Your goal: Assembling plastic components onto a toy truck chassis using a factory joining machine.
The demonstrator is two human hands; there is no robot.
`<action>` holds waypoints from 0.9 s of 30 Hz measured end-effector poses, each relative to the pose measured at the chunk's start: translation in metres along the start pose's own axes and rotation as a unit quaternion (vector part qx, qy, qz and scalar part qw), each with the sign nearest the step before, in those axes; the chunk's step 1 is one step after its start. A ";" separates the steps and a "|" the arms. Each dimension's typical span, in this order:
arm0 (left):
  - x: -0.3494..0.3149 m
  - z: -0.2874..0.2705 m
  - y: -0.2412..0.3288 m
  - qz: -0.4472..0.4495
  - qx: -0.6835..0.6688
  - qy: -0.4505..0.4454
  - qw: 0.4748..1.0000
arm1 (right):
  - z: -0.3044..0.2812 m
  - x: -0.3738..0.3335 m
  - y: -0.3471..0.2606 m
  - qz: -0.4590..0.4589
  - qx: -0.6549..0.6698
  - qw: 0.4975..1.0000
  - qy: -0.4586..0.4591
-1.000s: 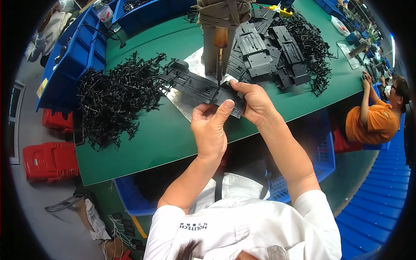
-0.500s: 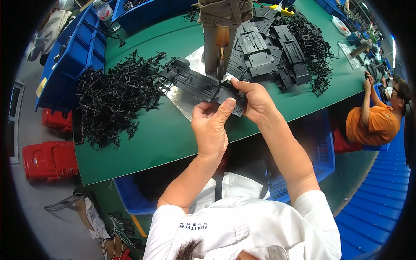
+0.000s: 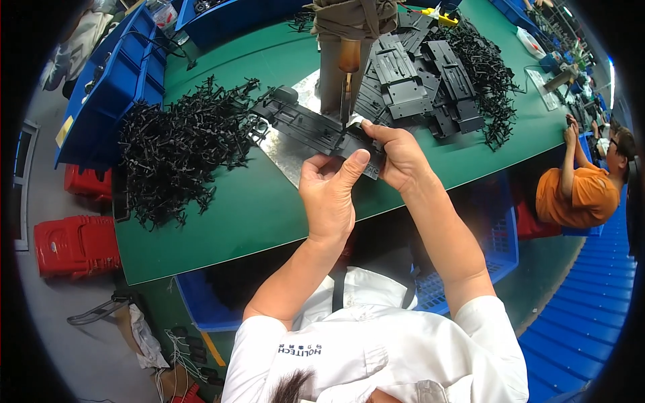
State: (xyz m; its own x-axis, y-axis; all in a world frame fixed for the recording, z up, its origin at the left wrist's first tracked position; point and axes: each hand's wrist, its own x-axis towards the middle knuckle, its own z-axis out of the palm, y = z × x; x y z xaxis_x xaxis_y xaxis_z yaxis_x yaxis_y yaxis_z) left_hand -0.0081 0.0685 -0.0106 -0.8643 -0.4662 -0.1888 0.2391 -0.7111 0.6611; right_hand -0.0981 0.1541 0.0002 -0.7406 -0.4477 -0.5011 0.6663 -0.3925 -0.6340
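Both my hands hold a long black plastic chassis plate [image 3: 299,126], which has raised ribs and a round wheel-like piece at its far left end. My left hand [image 3: 329,195] grips the plate's near edge, thumb on top and fingers curled under. At its right end, my right hand [image 3: 402,160] is closed round the edge, with the thumb and index finger close to the tool tip. A tool with an amber handle and thin metal shaft [image 3: 348,64] points straight down, its tip at the plate's upper surface; contact is hard to tell.
A heap of small black plastic parts [image 3: 181,154] lies left on the green table [image 3: 222,245]. Stacked black chassis plates [image 3: 403,74] and another heap [image 3: 494,87] lie right. Blue bins [image 3: 121,94] stand at the left edge. A person in orange [image 3: 578,191] sits far right.
Hardly anything differs. The plate, my hands and the tool appear slightly farther right in the picture, as does the tabletop behind them. My grip on the plate is the same.
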 end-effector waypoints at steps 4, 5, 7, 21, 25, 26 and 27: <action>0.000 0.001 0.001 0.006 -0.001 0.000 1.000 | 0.001 0.000 0.001 -0.003 -0.001 1.000 0.003; 0.000 0.001 0.001 0.007 -0.001 0.001 1.000 | 0.002 0.001 0.001 -0.002 0.000 1.000 0.003; 0.000 0.002 0.001 0.007 -0.001 0.001 1.000 | 0.001 0.000 0.000 -0.002 0.004 1.000 0.003; 0.002 0.004 0.002 0.003 0.005 -0.010 1.000 | -0.001 0.002 0.000 0.006 -0.006 1.000 0.009; 0.004 0.002 0.001 0.001 0.006 -0.013 1.000 | -0.001 0.003 -0.001 0.005 -0.002 1.000 0.008; 0.004 0.003 0.001 0.001 0.006 -0.013 1.000 | -0.001 0.003 -0.001 0.004 -0.001 1.000 0.009; 0.003 0.003 0.002 0.000 0.006 -0.011 1.000 | -0.002 0.004 0.000 0.004 -0.001 1.000 0.009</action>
State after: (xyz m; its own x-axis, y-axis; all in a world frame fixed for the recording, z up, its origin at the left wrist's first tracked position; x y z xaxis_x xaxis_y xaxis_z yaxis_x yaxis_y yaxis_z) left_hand -0.0120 0.0675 -0.0078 -0.8740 -0.4543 -0.1724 0.2340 -0.7045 0.6700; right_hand -0.1013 0.1540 -0.0024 -0.7366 -0.4366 -0.5166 0.6722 -0.3874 -0.6310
